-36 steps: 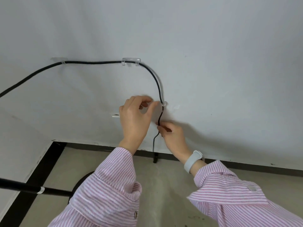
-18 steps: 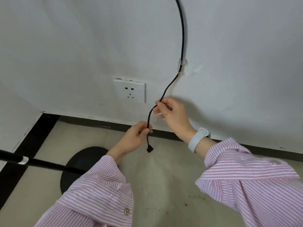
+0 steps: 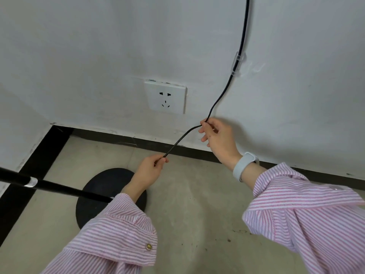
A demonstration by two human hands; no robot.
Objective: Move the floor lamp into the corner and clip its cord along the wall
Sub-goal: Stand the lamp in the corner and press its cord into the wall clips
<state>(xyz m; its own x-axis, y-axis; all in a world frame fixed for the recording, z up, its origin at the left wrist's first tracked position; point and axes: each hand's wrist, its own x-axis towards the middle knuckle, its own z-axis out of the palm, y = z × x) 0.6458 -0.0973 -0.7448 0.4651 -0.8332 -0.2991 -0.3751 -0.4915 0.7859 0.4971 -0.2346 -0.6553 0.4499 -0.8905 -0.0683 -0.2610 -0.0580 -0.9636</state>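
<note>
White wall [image 3: 98, 46], socket [image 3: 165, 97]; concrete floor [image 3: 197, 194], seemingly gritty.

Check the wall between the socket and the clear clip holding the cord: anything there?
Head view: bare white wall between the socket and the clear clip; the cord hangs right of that stretch.

The thin black cord [image 3: 242, 36] runs down the white wall through a clear clip [image 3: 237, 64], then slants down-left toward the floor. The lamp's round black base [image 3: 102, 186] sits flat near the corner, its black pole [image 3: 59, 187] leaning left across the view.
</note>
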